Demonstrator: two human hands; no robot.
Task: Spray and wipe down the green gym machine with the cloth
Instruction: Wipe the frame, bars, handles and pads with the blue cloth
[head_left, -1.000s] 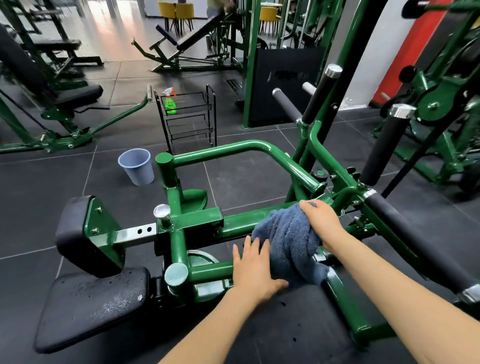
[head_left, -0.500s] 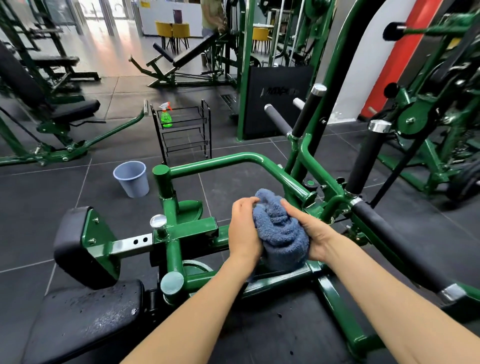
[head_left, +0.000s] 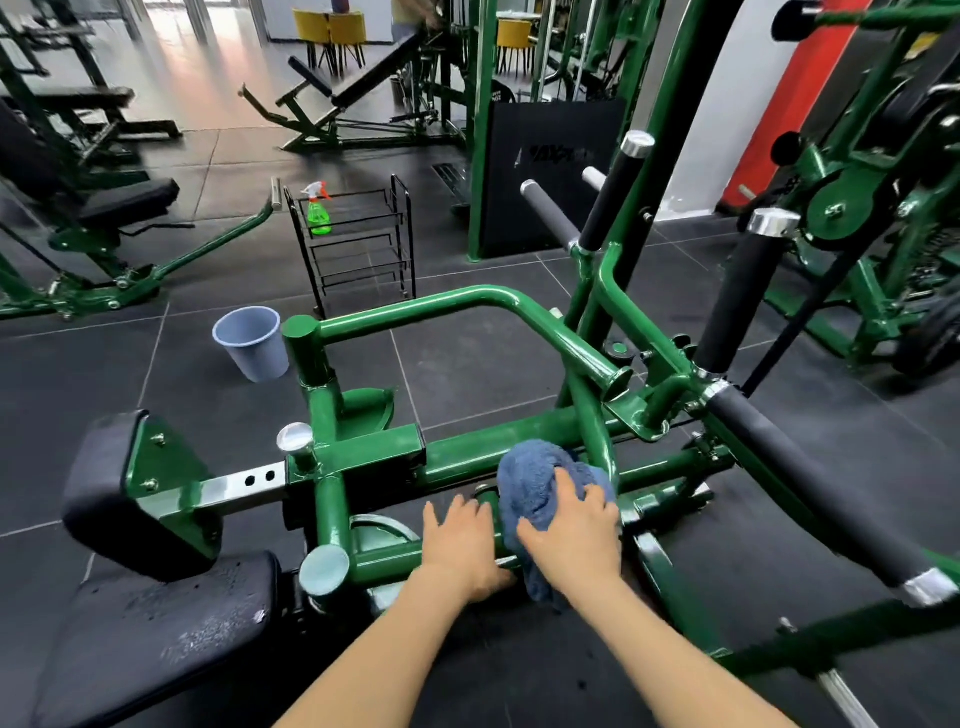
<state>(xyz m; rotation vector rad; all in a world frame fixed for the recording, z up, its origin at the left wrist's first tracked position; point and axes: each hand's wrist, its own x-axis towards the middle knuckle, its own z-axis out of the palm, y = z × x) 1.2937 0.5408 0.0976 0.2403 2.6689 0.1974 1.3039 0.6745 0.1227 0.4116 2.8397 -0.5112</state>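
We look down on dark grey floor tiles (head_left: 467, 374) with the glossy green tubular-steel gym machine (head_left: 467, 306) filling the middle of the view. Its black padded seat (head_left: 156, 634), speckled with wet droplets, sits at lower left below a black chest pad (head_left: 104, 483), and two black foam-covered handles (head_left: 810, 473) run off to the right. Behind it stands a black wire three-tier rack (head_left: 363, 249), and just left of the machine's upright post is a grey-blue plastic bucket (head_left: 252, 340) on the floor. A green plastic spray bottle with a white and red trigger (head_left: 318, 210) stands on the rack's top tier, well apart from us.

The crumpled blue terry cloth (head_left: 535, 483) lies bunched over the low green crossbars near the machine's centre. Our right hand (head_left: 571, 525) presses on top of it, fingers spread and lying fairly flat across the fabric rather than closing round it. Our left hand (head_left: 462, 545) rests just beside the cloth on the lower green bar, its fingers straight and held together, gripping nothing.
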